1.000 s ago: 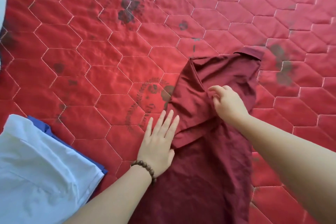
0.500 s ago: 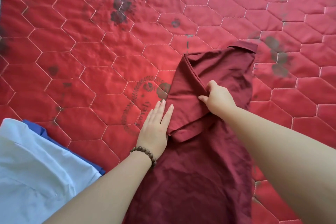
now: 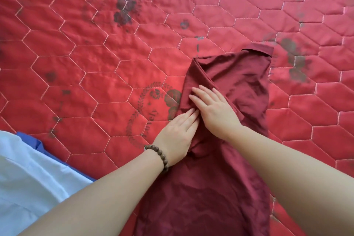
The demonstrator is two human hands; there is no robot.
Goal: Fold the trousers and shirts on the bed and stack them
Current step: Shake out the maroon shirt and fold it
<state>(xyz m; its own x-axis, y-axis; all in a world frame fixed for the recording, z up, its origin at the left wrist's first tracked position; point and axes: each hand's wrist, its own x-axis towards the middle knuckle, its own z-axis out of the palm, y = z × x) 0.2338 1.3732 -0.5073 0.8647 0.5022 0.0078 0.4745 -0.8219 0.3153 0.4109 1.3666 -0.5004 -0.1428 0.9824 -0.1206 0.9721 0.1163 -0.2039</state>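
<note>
**Folding the Red Shirt**

Pressing down, we flatten the dark red shirt on the red bed cover. Our left hand and right hand lie flat on its folded sleeve, fingers straight, gripping nothing. We think it is half done. The light blue clothes wait nearby, already folded.

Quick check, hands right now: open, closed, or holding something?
Left hand: open, fingers straight, lying flat at the edge of the maroon shirt.
Right hand: open, fingers straight, pressing the shirt's folded part flat.
</note>
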